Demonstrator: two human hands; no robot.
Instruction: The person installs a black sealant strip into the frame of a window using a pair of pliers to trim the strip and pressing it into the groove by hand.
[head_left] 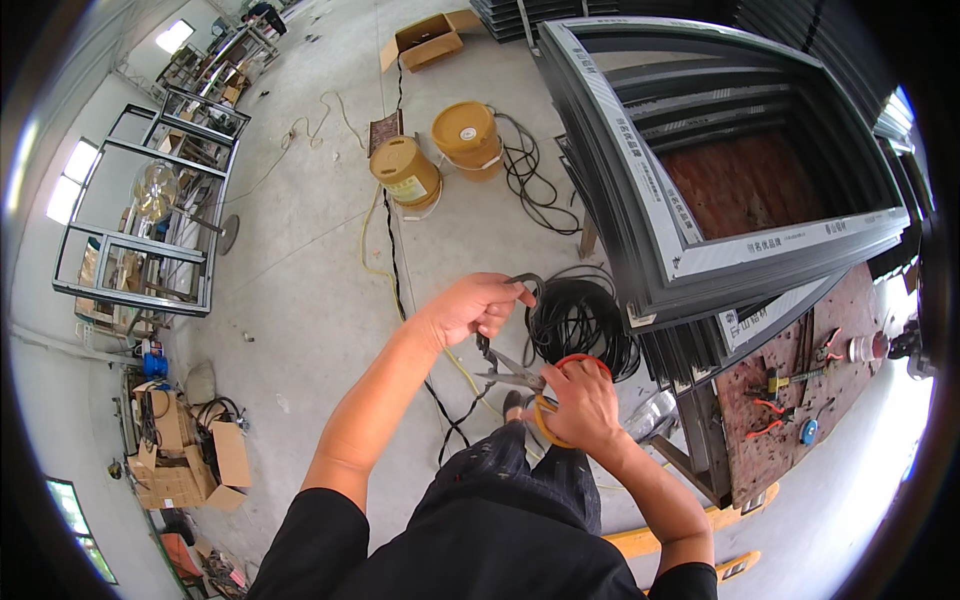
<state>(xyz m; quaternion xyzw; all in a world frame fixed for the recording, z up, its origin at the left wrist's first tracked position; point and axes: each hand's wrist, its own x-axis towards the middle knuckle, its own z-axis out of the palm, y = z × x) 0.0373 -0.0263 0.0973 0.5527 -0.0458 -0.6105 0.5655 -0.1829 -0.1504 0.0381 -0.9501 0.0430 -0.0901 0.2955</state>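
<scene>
My left hand [478, 308] grips a black rubber strip [527, 283], bent into a loop just above the fingers. My right hand [580, 405] holds orange-handled scissors [520, 378], their metal blades open and pointing left toward the strip below my left hand. A coil of the same black strip [580, 320] lies on the concrete floor just right of my left hand, beside a stack of dark window frames [700, 190].
Two yellow buckets [405, 172] stand on the floor farther away, with black and yellow cables [385, 262] running past them. A cardboard box [428, 40] lies beyond. A workbench [800, 385] with hand tools is at the right. Metal frames [150, 215] and more boxes stand at the left.
</scene>
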